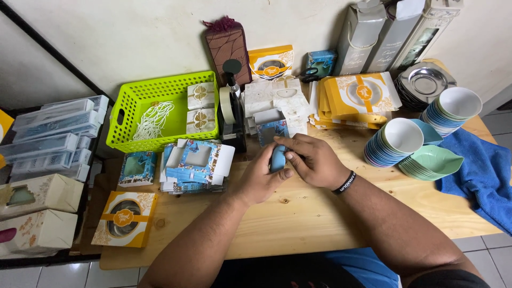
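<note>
Holding a small blue object between them, both hands meet over the middle of the pale wooden table; the left hand cups it from below and the near side, fingers curled shut around its lower end, while the right hand closes over its top and far side. The object's long axis stands roughly upright in the picture, pointing away from the person, and it lies equally close to either hand, smooth and rounded in look, its exact kind not clear. A black wristband circles the right wrist. Just left of the hands lies a stack of flat blue cardboard boxes with window cut-outs; nearer the table's left edge sits a yellow-and-white window box. To the right stand nested stacks of glossy bowls, and a blue cloth lies crumpled beyond. Farther back, a black tape dispenser stands upright beside a perforated lime-green plastic basket.
</note>
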